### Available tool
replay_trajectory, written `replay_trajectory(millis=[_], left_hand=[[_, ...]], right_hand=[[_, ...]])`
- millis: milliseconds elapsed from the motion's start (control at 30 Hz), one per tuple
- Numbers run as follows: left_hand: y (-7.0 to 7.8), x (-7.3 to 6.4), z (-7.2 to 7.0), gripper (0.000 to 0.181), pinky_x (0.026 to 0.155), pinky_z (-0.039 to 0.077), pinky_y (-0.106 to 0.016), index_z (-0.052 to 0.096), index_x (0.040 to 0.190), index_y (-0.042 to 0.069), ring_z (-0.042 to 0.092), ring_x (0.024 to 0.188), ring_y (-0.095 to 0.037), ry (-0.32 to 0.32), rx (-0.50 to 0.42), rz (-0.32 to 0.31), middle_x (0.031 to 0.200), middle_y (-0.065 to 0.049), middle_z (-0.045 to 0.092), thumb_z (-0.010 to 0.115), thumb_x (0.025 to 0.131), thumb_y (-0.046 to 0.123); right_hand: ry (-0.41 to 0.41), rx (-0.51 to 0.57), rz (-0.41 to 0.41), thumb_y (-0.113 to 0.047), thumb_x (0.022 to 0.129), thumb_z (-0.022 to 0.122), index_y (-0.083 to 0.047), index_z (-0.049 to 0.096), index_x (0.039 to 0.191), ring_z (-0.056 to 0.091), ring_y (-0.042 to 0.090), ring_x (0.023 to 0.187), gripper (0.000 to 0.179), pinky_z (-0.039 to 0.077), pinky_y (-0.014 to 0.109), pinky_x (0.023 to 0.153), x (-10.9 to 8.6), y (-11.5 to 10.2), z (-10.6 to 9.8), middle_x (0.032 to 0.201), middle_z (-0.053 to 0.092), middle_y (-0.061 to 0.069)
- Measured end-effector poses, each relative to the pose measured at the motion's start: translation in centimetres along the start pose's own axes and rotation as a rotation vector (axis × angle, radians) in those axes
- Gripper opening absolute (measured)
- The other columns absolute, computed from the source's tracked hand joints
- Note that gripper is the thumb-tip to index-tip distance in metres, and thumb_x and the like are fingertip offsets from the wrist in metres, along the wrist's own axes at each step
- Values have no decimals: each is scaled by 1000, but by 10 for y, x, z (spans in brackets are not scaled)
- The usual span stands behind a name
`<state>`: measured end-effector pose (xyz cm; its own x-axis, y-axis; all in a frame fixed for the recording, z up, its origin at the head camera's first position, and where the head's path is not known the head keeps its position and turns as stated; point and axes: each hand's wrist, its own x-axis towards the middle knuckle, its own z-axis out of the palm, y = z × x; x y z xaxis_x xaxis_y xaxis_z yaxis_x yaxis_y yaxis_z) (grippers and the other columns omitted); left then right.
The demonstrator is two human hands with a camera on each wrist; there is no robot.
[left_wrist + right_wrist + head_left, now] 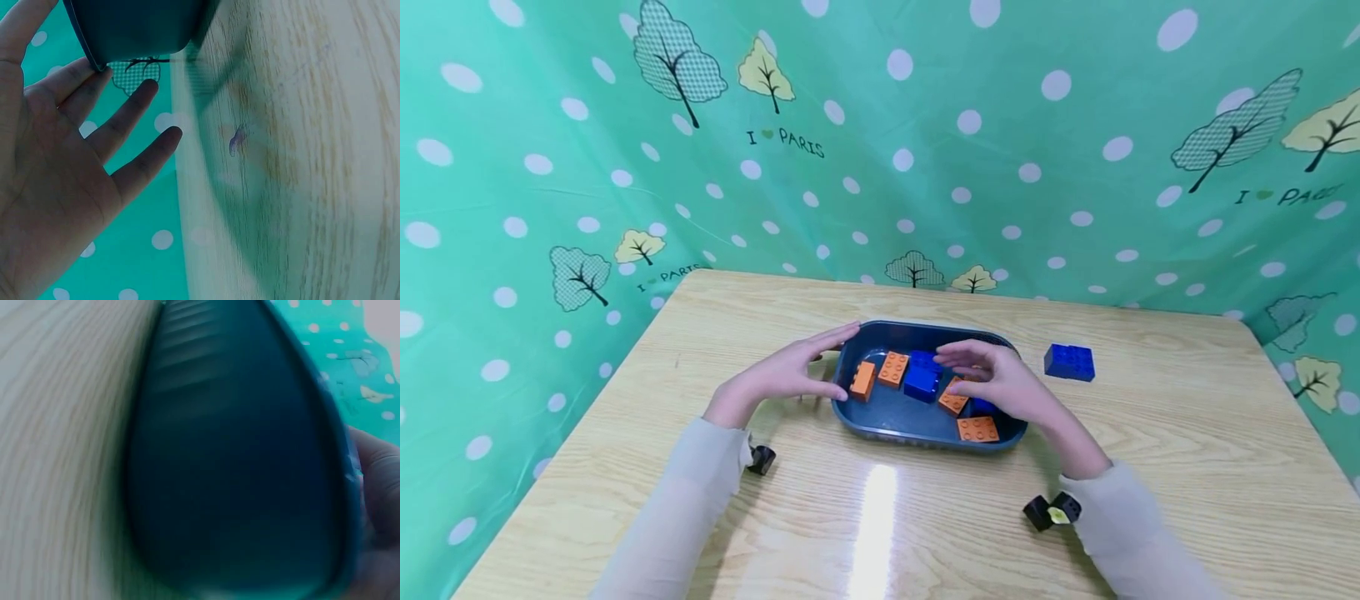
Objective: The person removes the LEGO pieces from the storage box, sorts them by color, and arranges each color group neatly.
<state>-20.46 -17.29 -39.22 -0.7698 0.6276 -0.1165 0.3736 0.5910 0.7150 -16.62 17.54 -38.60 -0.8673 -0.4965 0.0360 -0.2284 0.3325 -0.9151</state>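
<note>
A dark blue tray [891, 419] with rounded corners stands on the table with orange and blue toy building bricks in it. At its left end is my left hand [782, 371], thumb and fingers spread wide, fingertips right at the rim. The left wrist view shows the long fingers [128, 122] extended beside the tray wall [137, 31]. Over the right part of the tray, my right hand [1003, 383] reaches in with loosely bent fingers above an orange brick [952, 402]. A blue brick [921, 382] lies just left of its fingertips. Another blue brick is partly hidden beneath that hand.
Two blue bricks [1070, 362] sit side by side on the wooden table [1180, 433], right of the tray. Inside the tray, more orange bricks lie at the left [862, 382] and front right [977, 429]. A green patterned curtain [865, 108] hangs behind the table.
</note>
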Motion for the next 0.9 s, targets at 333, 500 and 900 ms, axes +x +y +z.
replay_trajectory(millis=[333, 500, 900], left_hand=[[1, 1, 0, 103, 122, 25, -58, 19, 161, 27, 23, 153, -32, 2, -3, 10, 169, 0, 16, 82, 80, 39], [1, 3, -1, 102, 123, 24, -57, 19, 161, 27, 23, 154, -32, 0, 4, 16, 169, 1, 16, 82, 81, 36], [-1, 2, 1, 100, 123, 24, -57, 19, 161, 25, 24, 153, -32, -7, -13, 15, 169, 0, 16, 81, 83, 36]], right_hand=[[-77, -363, -21, -9, 99, 60, -16, 69, 126, 66, 18, 105, 29, 53, 32, 83, 22, 3, 18, 133, 66, 9], [-152, -385, -25, -7, 98, 62, -17, 69, 128, 65, 15, 93, 33, 53, 26, 77, 28, 1, 22, 129, 68, 9], [-214, -525, -159, -12, 93, 70, -16, 64, 135, 45, 31, 142, 42, 39, 54, 116, 32, 0, 36, 147, 55, 6]])
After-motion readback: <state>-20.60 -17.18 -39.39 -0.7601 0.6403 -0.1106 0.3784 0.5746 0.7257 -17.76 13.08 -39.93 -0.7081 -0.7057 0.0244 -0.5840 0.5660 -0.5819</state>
